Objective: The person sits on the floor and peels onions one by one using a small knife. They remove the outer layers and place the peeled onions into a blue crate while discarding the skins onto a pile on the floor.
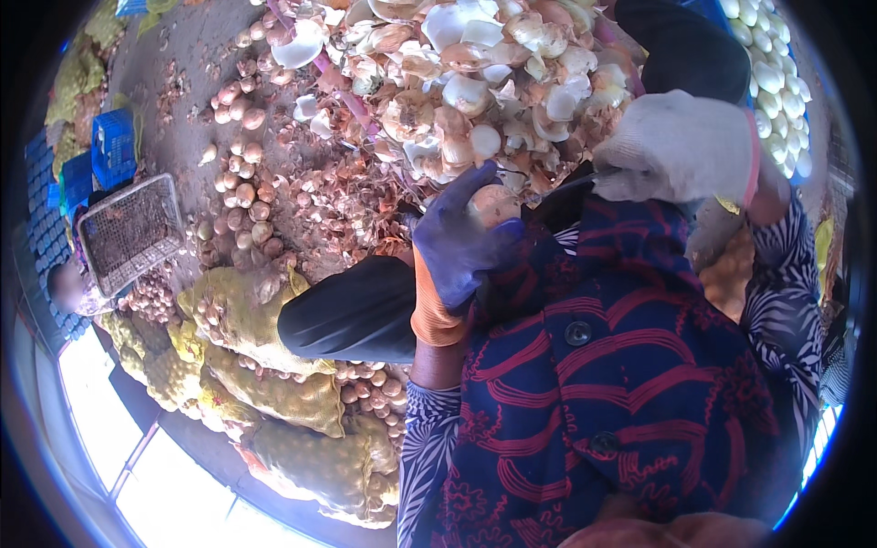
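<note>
My left hand [457,239], in a blue-purple glove with an orange cuff, is closed around a pale brown onion [494,206] held in front of my lap. To its right, my right hand [671,151] wears a white knitted glove, its fingers curled closed. A dark, narrow blade [568,194], which looks like a knife's, points from these fingers toward the onion; its handle is hidden in the glove. Just beyond both hands lies a large heap of onion skins and peeled layers [466,91].
Loose unpeeled onions [242,196] lie on the floor at left, near a grey plastic crate [132,233] and a blue crate [113,146]. Yellow mesh sacks [274,388] of onions stand at lower left. Peeled white onions [772,78] fill a blue container at upper right.
</note>
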The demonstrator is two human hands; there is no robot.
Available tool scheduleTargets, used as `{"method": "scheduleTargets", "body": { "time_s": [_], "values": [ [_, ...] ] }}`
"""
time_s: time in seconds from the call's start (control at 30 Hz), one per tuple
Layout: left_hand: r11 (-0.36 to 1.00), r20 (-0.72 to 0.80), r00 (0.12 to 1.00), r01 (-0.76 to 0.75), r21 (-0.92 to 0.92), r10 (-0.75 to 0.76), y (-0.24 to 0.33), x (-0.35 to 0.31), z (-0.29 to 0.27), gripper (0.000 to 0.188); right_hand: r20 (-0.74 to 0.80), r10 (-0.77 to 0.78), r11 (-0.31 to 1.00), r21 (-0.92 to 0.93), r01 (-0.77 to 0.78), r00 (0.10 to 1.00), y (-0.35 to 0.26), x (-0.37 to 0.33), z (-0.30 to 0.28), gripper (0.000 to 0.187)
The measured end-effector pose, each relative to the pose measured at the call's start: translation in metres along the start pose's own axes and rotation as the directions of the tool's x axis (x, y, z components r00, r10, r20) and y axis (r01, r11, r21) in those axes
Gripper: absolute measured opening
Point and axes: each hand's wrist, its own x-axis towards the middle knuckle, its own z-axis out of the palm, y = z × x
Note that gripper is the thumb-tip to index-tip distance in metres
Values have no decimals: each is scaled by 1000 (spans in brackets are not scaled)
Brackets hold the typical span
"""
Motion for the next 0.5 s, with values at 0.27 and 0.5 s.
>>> {"method": "scheduleTargets", "body": {
  "time_s": [0.27, 0.5],
  "values": [
    [935, 150, 985, 135, -328, -90, 12, 5, 3, 84, -514, -100, 946, 216, 241, 852, -14, 40, 84, 30],
    [976, 158, 972, -146, -161, 172, 12, 16, -14, 77, -198, 321, 198, 970, 139, 926, -24, 43, 84, 24]
  ]
}}
